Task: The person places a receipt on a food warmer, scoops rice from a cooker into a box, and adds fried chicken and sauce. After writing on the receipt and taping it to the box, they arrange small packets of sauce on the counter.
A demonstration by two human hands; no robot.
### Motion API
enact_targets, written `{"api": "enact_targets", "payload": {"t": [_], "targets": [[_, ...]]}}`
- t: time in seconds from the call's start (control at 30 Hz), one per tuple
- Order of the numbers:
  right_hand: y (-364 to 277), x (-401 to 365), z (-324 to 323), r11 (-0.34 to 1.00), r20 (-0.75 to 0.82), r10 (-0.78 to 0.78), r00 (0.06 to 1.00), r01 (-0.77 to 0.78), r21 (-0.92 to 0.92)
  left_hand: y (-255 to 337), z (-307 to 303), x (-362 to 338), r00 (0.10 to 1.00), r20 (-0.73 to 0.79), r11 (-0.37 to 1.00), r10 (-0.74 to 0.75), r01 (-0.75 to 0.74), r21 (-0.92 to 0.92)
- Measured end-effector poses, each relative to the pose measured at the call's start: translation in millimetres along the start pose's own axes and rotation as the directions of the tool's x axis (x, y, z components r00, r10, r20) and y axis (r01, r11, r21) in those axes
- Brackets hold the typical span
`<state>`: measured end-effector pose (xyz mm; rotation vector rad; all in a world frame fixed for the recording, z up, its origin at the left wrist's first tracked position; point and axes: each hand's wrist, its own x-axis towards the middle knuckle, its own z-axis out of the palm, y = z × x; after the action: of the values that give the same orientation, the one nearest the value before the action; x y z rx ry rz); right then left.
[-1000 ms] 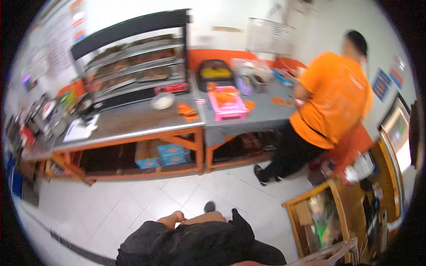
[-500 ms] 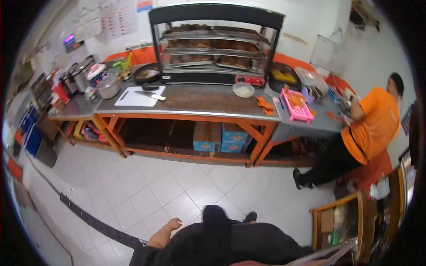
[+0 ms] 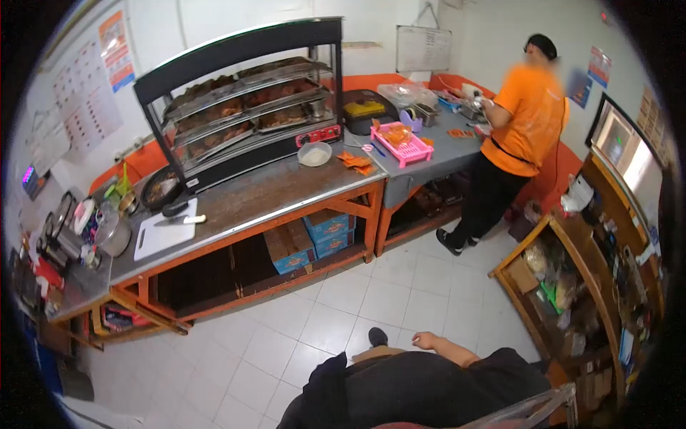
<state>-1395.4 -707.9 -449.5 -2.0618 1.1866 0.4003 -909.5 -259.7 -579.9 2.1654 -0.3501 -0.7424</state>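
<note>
My right hand hangs in front of my dark shirt at the lower middle, over the tiled floor. It touches nothing that I can see; its fingers are loosely bent and look empty. My left hand is out of view. Across the floor stands a long worktable. On it are a white cutting board with a knife, a food warmer with trays of food, and a pale bowl. A pink basket with orange contents sits farther right.
A person in an orange shirt works at the far counter. A wooden shelf unit with packed items stands at the right. Blue boxes lie under the table. Pots crowd the left end. A whiteboard hangs on the wall.
My view has turned right, so the table slants and the shelf shows more. My left hand has left the view and my right hand has come in. The other person stands more upright.
</note>
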Motion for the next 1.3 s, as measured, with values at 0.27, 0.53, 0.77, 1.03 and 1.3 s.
{"api": "enact_targets", "payload": {"t": [0.27,0.53,0.77,1.03,1.3], "targets": [[85,-48,3,0.821,0.230,0.436,0.870,-0.490,0.294,118,121,86,0.974,0.165,0.920,0.152,-0.201,0.337],[166,-64,-48,0.773,0.264,0.500,0.824,-0.563,0.291,197,123,155,0.936,0.298,0.784,0.188,-0.325,0.528],[255,45,-110,0.974,0.175,0.190,0.966,-0.164,-0.154,342,422,131,0.931,0.349,0.657,0.104,-0.328,0.679],[165,199,-316,0.751,-0.541,0.145,0.828,0.264,0.605,548,462,179,0.656,0.701,0.904,0.279,-0.427,0.039],[93,247,-488,0.878,-0.651,-0.081,0.754,0.363,0.312,792,518,196,0.315,0.621,0.597,0.718,-0.737,-0.317]]}}
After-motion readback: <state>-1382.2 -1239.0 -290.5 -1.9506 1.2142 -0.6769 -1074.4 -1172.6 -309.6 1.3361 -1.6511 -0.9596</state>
